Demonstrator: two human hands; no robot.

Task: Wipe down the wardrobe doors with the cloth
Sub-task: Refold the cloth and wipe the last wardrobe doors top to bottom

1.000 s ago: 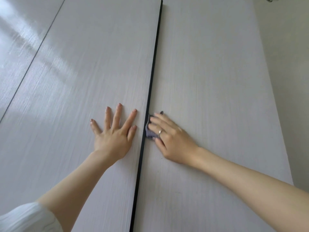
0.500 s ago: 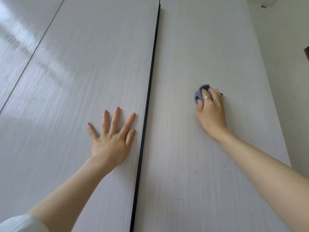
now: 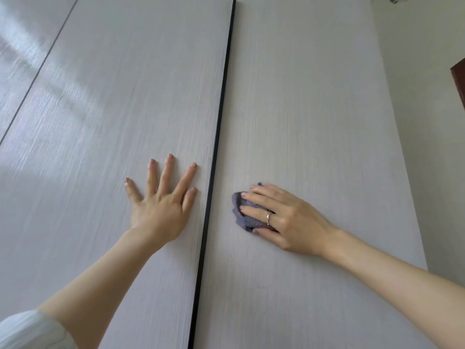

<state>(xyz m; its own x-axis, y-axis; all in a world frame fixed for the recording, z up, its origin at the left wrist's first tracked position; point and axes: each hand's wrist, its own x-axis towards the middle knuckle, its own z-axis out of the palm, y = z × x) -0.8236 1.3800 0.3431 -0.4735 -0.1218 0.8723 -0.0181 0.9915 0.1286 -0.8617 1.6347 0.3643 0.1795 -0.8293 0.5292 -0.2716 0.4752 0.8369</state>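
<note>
Two pale wood-grain wardrobe doors fill the view, split by a dark vertical gap (image 3: 216,152). My left hand (image 3: 161,205) lies flat with spread fingers on the left door (image 3: 125,96), just left of the gap. On the right door (image 3: 302,109), my right hand (image 3: 284,217) presses a small crumpled grey-purple cloth (image 3: 242,212) against the panel with straight fingers. The cloth pokes out past the fingertips, a short way right of the gap; most of it is hidden under the hand.
A further door panel (image 3: 17,46) lies at the far left behind a thin seam. Beyond the right door's edge is a white wall (image 3: 427,122), with a dark brown frame edge (image 3: 459,79) at the far right.
My right hand with the cloth swept from beside the gap up and right, then came back down and left toward the gap. My left hand stayed flat on the left door.
</note>
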